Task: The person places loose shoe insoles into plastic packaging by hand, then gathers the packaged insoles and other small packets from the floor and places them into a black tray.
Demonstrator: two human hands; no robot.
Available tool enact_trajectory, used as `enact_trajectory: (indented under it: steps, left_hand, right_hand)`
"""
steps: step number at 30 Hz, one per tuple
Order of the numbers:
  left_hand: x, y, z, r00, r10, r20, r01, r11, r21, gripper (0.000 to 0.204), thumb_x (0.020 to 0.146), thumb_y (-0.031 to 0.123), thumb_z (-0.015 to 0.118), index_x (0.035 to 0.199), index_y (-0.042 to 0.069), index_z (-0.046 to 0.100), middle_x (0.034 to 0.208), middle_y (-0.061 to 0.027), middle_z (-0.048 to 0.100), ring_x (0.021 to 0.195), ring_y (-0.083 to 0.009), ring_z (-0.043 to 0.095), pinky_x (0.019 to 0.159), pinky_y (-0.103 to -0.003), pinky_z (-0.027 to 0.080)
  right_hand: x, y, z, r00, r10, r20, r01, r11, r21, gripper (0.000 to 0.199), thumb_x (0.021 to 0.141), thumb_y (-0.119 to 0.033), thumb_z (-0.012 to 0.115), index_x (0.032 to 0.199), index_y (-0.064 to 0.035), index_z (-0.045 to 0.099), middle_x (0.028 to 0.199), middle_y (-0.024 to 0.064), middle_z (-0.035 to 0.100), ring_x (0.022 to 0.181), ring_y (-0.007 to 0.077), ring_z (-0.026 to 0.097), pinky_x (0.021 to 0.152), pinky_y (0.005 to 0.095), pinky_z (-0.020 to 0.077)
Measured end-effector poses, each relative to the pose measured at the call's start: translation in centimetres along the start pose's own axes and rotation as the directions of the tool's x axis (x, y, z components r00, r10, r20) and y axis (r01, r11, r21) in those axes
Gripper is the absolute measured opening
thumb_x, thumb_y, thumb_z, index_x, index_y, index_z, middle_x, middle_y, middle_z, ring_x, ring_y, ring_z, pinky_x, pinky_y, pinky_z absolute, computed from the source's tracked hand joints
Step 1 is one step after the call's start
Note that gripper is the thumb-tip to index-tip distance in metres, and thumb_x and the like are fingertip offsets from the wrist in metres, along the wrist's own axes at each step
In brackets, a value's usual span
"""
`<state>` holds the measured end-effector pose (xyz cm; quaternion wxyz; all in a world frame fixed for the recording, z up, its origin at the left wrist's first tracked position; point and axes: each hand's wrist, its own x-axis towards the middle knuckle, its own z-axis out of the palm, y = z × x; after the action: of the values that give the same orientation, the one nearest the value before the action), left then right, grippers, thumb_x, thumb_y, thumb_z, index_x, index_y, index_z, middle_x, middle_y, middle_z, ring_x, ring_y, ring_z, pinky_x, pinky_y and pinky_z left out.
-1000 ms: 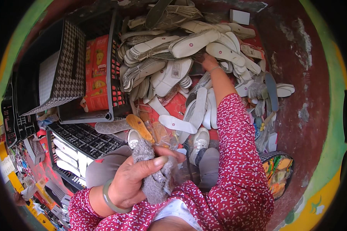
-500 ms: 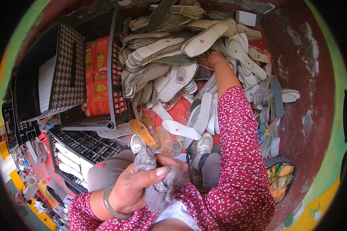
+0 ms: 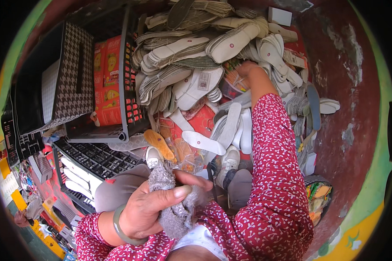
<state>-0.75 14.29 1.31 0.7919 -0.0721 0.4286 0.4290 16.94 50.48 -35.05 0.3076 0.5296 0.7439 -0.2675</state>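
My left hand [image 3: 146, 208] is closed round a grey fuzzy bundle [image 3: 178, 219] close to my body, thumb on top; it looks like folded plush fabric. My right arm stretches far forward, and my right hand [image 3: 251, 71] is down among stacks of white insoles [image 3: 231, 43]. Its fingers are mostly hidden there, beside a colourful printed bag [image 3: 234, 81]. Loose white insoles [image 3: 203, 142] and an orange-brown insole [image 3: 160, 143] lie nearer my shoes.
At left stands a black plastic crate [image 3: 125, 78] with red printed packages [image 3: 107, 82] and a houndstooth-patterned box [image 3: 72, 74]. A second black crate [image 3: 100, 158] lies below it. A dark red wall [image 3: 348, 143] curves along the right. A bag of colourful packets [image 3: 319, 198] sits by my right elbow.
My right hand has shifted slightly right and lower among the stacks, and more of the colourful bag beside it shows. The left hand keeps its hold on the grey bundle.
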Motion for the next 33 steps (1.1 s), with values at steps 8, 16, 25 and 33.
enact_trajectory:
  steps: [8, 16, 25, 33]
  left_hand:
    - [-1.4, -2.1, -0.2, 0.991, -0.034, 0.129, 0.047, 0.994, -0.098, 0.028, 0.088, 0.013, 0.05, 0.11, -0.005, 0.052, 0.117, -0.0175, 0.053, 0.098, -0.0213, 0.055, 0.085, -0.034, 0.044]
    - [-4.1, -5.0, -0.1, 0.992, 0.018, 0.121, -0.014, 0.999, -0.037, 0.028, 0.089, 0.014, 0.051, 0.11, -0.005, 0.053, 0.115, -0.0151, 0.055, 0.099, -0.0177, 0.054, 0.088, -0.031, 0.042]
    - [-7.8, -10.6, -1.4, 0.975, -0.035, 0.221, -0.014, 0.976, 0.217, 0.026, 0.084, 0.009, 0.054, 0.105, -0.006, 0.055, 0.108, -0.0144, 0.057, 0.098, -0.0184, 0.055, 0.086, -0.031, 0.041]
    - [-9.1, -13.7, -2.9, 0.884, -0.036, 0.466, -0.109, 0.953, 0.282, 0.022, 0.084, 0.008, 0.062, 0.104, 0.002, 0.058, 0.097, -0.0006, 0.059, 0.092, -0.0062, 0.052, 0.08, -0.022, 0.042]
  right_hand:
    - [-2.5, 2.7, 3.8, 0.993, -0.066, -0.098, 0.105, 0.878, 0.467, 0.083, 0.047, -0.009, 0.059, 0.127, -0.0021, 0.04, 0.109, 0.0235, 0.056, 0.098, 0.0346, 0.055, 0.077, 0.0357, 0.0456]
    - [-6.0, 4.3, 13.8, 0.691, -0.595, 0.409, -0.468, 0.062, 0.881, 0.053, 0.055, -0.001, 0.047, 0.107, -0.0005, 0.056, 0.1, 0.0153, 0.06, 0.092, 0.0333, 0.059, 0.081, 0.052, 0.0463]
    - [-20.1, -2.1, 19.2, 0.809, -0.304, 0.503, -0.429, 0.278, 0.859, 0.053, 0.052, 0.007, 0.047, 0.104, -0.0046, 0.053, 0.077, 0.007, 0.055, 0.072, 0.0214, 0.058, 0.059, 0.0339, 0.0489]
    - [-17.5, -4.1, 17.0, 0.889, -0.126, -0.439, 0.259, 0.931, 0.258, 0.044, 0.071, -0.016, 0.058, 0.114, -0.0088, 0.053, 0.102, 0.0187, 0.06, 0.093, 0.0313, 0.059, 0.08, 0.0373, 0.0474]
